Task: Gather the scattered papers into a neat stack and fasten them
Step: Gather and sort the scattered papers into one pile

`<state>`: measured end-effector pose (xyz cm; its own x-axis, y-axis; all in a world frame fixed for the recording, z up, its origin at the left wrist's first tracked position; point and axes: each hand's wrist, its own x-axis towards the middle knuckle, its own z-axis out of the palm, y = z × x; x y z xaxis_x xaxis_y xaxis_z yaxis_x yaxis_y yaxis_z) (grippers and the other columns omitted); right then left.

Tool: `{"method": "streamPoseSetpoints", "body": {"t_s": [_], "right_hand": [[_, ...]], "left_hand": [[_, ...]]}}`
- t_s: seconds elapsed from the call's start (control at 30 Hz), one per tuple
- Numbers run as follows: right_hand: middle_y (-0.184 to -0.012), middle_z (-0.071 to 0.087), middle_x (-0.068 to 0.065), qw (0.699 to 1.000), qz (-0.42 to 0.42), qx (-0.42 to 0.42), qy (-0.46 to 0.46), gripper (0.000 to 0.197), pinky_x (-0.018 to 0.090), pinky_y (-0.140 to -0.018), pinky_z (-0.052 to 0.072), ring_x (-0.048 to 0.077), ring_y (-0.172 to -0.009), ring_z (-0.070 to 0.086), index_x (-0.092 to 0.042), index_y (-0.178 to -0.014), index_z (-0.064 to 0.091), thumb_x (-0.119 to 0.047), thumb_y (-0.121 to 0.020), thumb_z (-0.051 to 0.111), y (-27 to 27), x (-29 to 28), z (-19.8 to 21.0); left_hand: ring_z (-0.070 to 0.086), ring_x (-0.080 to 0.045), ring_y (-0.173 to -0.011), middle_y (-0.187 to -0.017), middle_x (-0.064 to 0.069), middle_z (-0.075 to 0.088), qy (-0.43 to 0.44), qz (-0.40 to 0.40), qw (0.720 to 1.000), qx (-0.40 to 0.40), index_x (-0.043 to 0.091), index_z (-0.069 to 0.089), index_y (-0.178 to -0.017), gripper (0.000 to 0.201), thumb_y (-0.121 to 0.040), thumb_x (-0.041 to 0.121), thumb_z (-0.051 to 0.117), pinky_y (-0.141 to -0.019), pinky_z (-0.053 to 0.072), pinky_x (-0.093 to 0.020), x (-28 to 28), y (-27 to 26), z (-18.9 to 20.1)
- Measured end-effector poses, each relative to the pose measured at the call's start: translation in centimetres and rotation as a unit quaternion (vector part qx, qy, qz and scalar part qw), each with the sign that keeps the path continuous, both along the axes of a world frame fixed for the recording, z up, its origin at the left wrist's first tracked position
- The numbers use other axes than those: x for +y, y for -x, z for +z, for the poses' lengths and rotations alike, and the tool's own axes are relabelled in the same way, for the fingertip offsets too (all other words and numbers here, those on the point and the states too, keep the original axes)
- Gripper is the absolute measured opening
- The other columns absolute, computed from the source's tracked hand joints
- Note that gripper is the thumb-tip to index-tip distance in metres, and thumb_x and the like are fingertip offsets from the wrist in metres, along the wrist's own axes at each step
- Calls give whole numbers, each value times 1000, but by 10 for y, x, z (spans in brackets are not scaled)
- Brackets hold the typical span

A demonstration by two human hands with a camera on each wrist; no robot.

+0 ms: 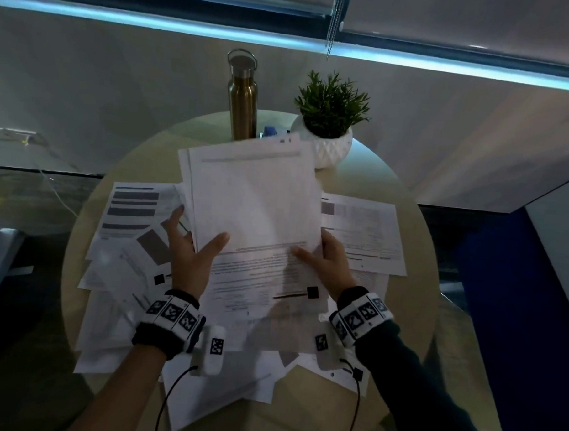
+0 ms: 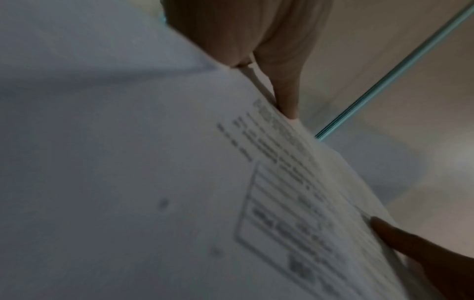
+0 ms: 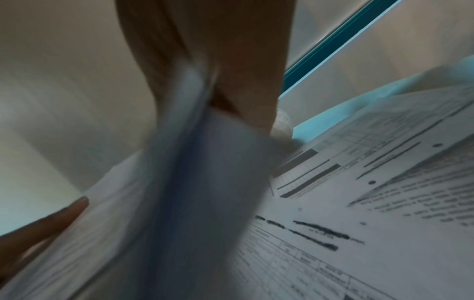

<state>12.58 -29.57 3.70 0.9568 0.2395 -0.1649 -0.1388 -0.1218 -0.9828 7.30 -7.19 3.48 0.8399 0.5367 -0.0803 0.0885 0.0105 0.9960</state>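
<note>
I hold a loose bundle of white printed papers (image 1: pixel 254 197) tilted up above the round table (image 1: pixel 409 318). My left hand (image 1: pixel 194 244) grips its lower left edge, thumb on the front sheet and fingers behind. My right hand (image 1: pixel 323 256) grips the lower right edge the same way. The sheets are not squared: edges stick out at the top and left. More scattered papers (image 1: pixel 133 215) lie flat across the table beneath. The left wrist view shows the held sheets (image 2: pixel 153 182) close up, with fingers (image 2: pixel 282 85) behind them. The right wrist view shows blurred sheets (image 3: pixel 195 182) and flat papers (image 3: pixel 372 223).
A gold metal bottle (image 1: pixel 242 96) and a potted plant (image 1: pixel 329 119) in a white pot stand at the table's far edge. A small blue object (image 1: pixel 270 130) sits between them, partly hidden by the papers. A dark blue panel (image 1: pixel 517 307) stands to the right.
</note>
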Motion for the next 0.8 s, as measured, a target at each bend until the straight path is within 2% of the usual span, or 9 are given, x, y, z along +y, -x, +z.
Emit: {"method": "streamPoseSetpoints", "body": {"t_s": [0.1, 0.17, 0.27, 0.33, 0.4, 0.53, 0.6, 0.67, 0.8], "right_hand": [[-85, 68, 0, 993, -77, -91, -1, 29, 30, -69, 55, 11, -77, 64, -23, -89, 63, 2, -76, 71, 3, 9, -1], [-84, 67, 3, 990, -114, -87, -4, 28, 37, -69, 55, 17, -78, 64, -27, -85, 62, -2, -77, 71, 10, 19, -4], [-93, 66, -4, 993, -99, -64, -10, 31, 21, -79, 53, 3, -89, 65, -30, -94, 59, -6, -79, 71, 21, 29, -14], [-102, 64, 2, 996, -50, -67, 19, 31, 24, -86, 52, 7, -100, 62, -19, -104, 57, -9, -79, 70, 22, 32, -26], [-109, 62, 7, 999, -43, -28, 11, 37, 35, -85, 53, 18, -102, 61, -10, -113, 51, -8, -80, 67, 20, 37, -27], [-97, 65, -3, 998, -24, -54, 21, 30, 25, -73, 55, -1, -87, 64, -9, -113, 50, -15, -87, 63, 7, 39, -19], [-110, 65, 2, 996, -35, -53, 69, 45, 29, -81, 53, 10, -100, 62, -15, -118, 48, -29, -81, 70, 1, 32, -25], [-124, 54, 8, 970, -60, -28, 234, 72, 37, -92, 47, 22, -114, 52, -13, -125, 43, -41, -70, 78, -8, 19, -48], [-140, 32, 16, 842, -27, 151, 517, 115, 52, -104, 37, 35, -129, 31, -7, -136, 21, -48, -51, 86, -6, 1, -82]], "left_hand": [[34, -20, -138, -151, -9, 32, -39, 10, 999, 9, 9, 22, -146, 74, -85, 13, 64, -106, 35, -16, -5, 6, 6], [26, -21, -141, -152, -8, 24, -63, 29, 997, 14, 4, 12, -147, 75, -89, 14, 59, -105, 30, -7, -10, 11, 11], [30, -25, -139, -152, -13, 27, -85, 29, 994, 54, 3, 8, -146, 82, -86, 15, 63, -108, 23, -18, -13, 19, 3], [20, -23, -143, -157, -11, 14, -61, 17, 991, 118, 5, -1, -148, 93, -84, 20, 65, -105, 13, -14, -15, 20, -4], [24, -22, -141, -155, -9, 19, -57, 16, 990, 127, 8, 3, -148, 89, -85, 21, 64, -106, 17, -18, -15, 18, -7], [50, -18, -117, -130, -1, 49, -64, 54, 994, 70, 10, 35, -139, 57, -87, 9, 61, -98, 39, -26, 9, 17, -1], [51, -18, -116, -130, -3, 51, -57, 96, 992, 64, 12, 38, -138, 56, -87, 7, 60, -99, 40, -29, 29, 26, 0], [50, -14, -112, -126, 3, 51, -53, 150, 983, 86, 18, 40, -137, 55, -86, 11, 61, -96, 38, -28, 51, 44, 1], [50, -22, -120, -133, 1, 51, 14, 212, 969, 124, 20, 43, -137, 54, -87, 22, 62, -100, 36, -32, 87, 90, -13]]}}
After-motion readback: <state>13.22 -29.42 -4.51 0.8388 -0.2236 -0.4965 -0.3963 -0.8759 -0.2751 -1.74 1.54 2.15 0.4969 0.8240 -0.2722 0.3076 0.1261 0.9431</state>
